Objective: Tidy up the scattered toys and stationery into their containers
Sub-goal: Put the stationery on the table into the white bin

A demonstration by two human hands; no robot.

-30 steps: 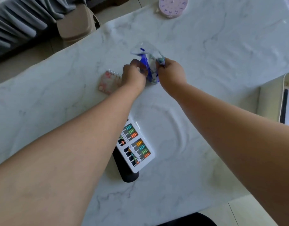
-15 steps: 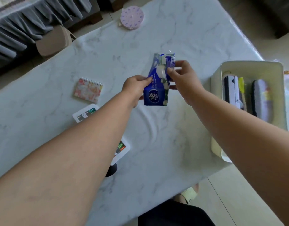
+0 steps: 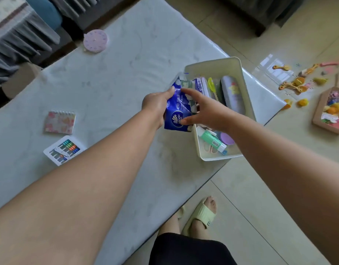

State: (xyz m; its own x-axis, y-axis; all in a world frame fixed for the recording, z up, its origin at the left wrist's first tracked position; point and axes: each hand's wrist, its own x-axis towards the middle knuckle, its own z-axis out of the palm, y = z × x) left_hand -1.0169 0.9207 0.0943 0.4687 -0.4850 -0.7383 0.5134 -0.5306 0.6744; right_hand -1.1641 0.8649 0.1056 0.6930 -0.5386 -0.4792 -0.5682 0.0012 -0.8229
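Both hands hold a blue tissue pack (image 3: 179, 109) at the near-left rim of the cream bin (image 3: 247, 104), which sits at the table's right edge. The left hand (image 3: 157, 107) curls round the pack's left side, thumb on top. The right hand (image 3: 207, 111) has its fingers spread, forefinger and thumb pressing the pack's front. A white fan logo with "Vinda" is printed on the pack. Inside the bin lie a purple case (image 3: 232, 94) and a green glue stick (image 3: 212, 139) with a barcode label. Well left of the bin lie a floral notepad (image 3: 60, 122) and a small abacus (image 3: 64, 147).
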